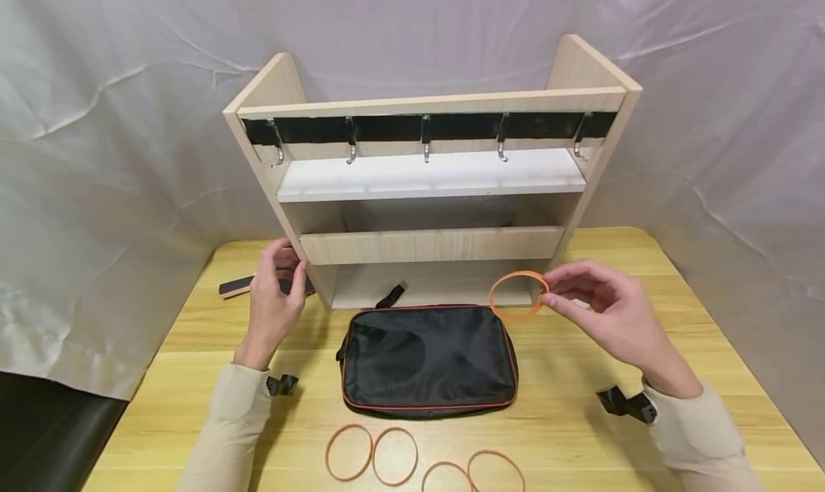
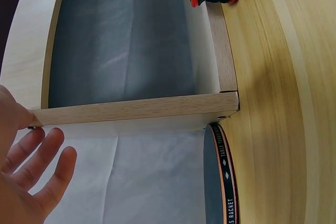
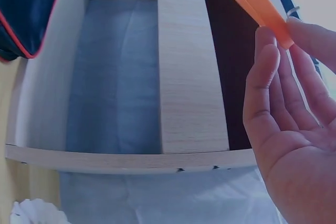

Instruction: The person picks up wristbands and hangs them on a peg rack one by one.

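In the head view my right hand (image 1: 606, 313) pinches a thin orange ring (image 1: 492, 302) between thumb and fingertips, above the right end of a black zip bag (image 1: 428, 359). The right wrist view shows the ring (image 3: 254, 6) edge-on. At the left side panel of a wooden shelf unit (image 1: 432, 245) is my left hand (image 1: 276, 298), touching the panel's edge with fingers loosely bent. In the left wrist view the fingers (image 2: 60, 177) spread beside that panel. Several more orange rings (image 1: 349, 452) lie on the table in front of the bag.
Metal hooks (image 1: 426, 137) line a black strip across the unit's upper board. A table tennis racket (image 2: 223, 177) lies left of the unit. A white ruffled object (image 3: 38, 212) sits to its right. A short black strap (image 1: 390, 295) shows behind the bag.
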`<state>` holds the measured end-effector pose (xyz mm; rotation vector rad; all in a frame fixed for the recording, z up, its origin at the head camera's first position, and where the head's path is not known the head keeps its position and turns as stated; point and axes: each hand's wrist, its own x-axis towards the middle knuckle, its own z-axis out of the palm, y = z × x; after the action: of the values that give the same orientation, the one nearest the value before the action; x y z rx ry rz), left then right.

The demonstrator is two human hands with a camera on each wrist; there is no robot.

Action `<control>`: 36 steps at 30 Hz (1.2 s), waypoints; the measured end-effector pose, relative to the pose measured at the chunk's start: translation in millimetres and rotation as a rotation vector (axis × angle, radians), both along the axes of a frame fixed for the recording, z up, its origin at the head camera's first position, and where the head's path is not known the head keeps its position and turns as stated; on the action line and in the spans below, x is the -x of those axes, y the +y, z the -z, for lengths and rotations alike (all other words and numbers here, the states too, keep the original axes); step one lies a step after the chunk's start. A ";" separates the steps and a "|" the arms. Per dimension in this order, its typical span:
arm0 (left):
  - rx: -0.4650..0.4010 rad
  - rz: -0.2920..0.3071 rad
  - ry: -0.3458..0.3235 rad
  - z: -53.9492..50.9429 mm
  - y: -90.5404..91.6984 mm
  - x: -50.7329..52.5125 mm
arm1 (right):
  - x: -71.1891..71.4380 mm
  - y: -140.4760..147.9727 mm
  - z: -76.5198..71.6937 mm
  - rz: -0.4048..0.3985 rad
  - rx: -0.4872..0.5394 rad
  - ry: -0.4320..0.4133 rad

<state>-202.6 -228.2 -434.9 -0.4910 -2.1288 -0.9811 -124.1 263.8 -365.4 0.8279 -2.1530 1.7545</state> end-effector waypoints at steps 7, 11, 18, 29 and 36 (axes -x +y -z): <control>0.003 0.004 0.015 1.2 0.7 0.7 | 5.3 -1.3 -14.0 0.057 0.080 0.046; 0.001 0.005 0.022 0.7 1.2 0.4 | 6.4 -4.0 -21.8 0.085 0.137 0.069; 0.000 -0.006 0.032 1.3 0.2 0.2 | 13.8 -7.3 -34.6 0.074 0.257 0.184; -0.016 0.024 0.060 0.2 5.0 3.9 | 22.1 -10.2 -60.1 0.112 0.436 0.298; -0.029 -0.004 0.072 1.7 2.9 2.0 | 31.7 -16.1 -75.9 0.135 0.547 0.310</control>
<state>-204.7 -225.3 -436.6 -0.5009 -2.0481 -0.9764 -155.8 247.8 -289.4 0.7247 -1.3990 1.8625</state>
